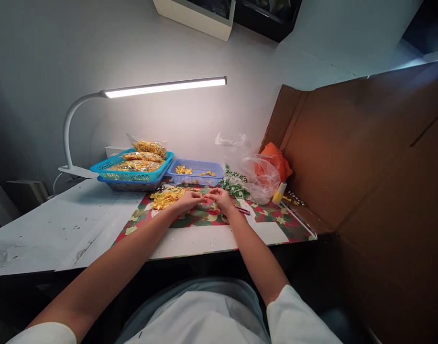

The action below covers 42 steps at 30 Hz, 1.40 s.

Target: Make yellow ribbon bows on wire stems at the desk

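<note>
My left hand (191, 200) and my right hand (221, 198) meet over the patterned mat (197, 219), fingertips pinched close together. What they hold between them is too small to make out. Just left of my left hand lies a loose pile of yellow pieces (163, 199). Under and beside my right hand is a red tool (243, 210), partly covered by the hand. Behind the hands, a blue-violet basket (195, 178) holds a few yellow pieces (183, 170).
A turquoise basket (133, 176) with bagged yellow pieces stands back left, by a lit lamp (165, 88). Plastic bags (264, 179), a yellow-and-white bottle (279, 193) and small metallic beads (296, 198) are at right, beside a tall cardboard sheet (366, 143).
</note>
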Each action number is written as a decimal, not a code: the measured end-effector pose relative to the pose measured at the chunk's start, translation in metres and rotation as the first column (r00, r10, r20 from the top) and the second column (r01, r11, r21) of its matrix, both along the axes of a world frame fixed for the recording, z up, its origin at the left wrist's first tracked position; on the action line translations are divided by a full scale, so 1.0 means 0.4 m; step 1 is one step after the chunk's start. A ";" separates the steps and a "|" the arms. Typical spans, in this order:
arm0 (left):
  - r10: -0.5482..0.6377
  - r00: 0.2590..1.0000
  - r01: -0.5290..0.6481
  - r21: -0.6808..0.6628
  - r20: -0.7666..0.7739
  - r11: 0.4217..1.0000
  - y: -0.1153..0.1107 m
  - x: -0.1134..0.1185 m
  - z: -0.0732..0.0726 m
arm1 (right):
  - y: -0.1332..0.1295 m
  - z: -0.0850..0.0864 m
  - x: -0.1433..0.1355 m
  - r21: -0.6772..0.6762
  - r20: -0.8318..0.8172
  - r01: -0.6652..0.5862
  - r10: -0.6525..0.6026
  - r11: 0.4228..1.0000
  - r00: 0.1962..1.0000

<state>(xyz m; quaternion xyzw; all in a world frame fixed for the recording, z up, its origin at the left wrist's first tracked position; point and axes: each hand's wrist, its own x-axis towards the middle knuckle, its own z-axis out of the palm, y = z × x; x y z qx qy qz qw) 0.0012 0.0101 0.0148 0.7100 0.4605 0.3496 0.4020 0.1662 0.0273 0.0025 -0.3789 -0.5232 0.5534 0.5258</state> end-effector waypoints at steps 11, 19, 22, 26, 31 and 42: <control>0.129 0.987 -0.099 0.287 -0.091 0.953 0.039 -0.023 -0.015 | -0.010 0.009 -0.003 -0.006 0.002 0.007 -0.007 1.000 1.000; -0.018 0.967 0.131 0.437 -0.254 0.890 0.047 -0.025 -0.016 | -0.033 0.031 -0.002 -0.065 0.076 -0.035 0.040 0.997 0.996; -0.041 0.959 0.159 0.415 -0.279 0.896 0.040 -0.023 -0.013 | -0.037 0.036 -0.003 -0.062 0.097 -0.052 0.058 0.997 0.994; -0.038 0.970 0.129 0.381 -0.238 0.916 0.035 -0.021 -0.014 | -0.038 0.035 -0.002 -0.055 0.085 -0.070 0.075 0.996 0.994; -0.063 0.985 0.115 0.336 -0.161 0.935 0.033 -0.016 -0.011 | -0.037 0.032 -0.001 -0.048 0.091 -0.071 0.075 0.996 0.993; -0.189 0.982 0.189 0.004 0.011 0.982 0.013 -0.023 0.006 | -0.032 0.036 0.011 0.001 0.114 -0.066 0.065 0.998 0.991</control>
